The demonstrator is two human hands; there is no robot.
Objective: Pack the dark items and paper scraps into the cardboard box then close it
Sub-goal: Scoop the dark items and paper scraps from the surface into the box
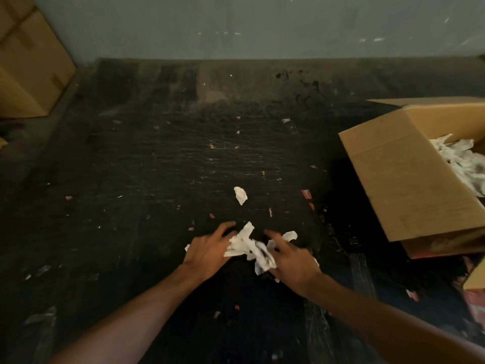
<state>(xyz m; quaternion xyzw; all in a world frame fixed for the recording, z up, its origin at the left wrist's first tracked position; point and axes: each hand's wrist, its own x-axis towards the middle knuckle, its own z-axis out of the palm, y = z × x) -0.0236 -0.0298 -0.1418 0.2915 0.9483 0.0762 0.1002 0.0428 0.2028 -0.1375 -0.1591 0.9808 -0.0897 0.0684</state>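
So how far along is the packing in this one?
Partly done. The open cardboard box already holds white paper scraps. In hand: the left hand and right hand are gathering a scrap pile. Left: one loose scrap beyond them, small bits on the dark surface, and closing the flaps.

Scraps lie on the floor between both hands; one scrap beyond them; open box to the right.
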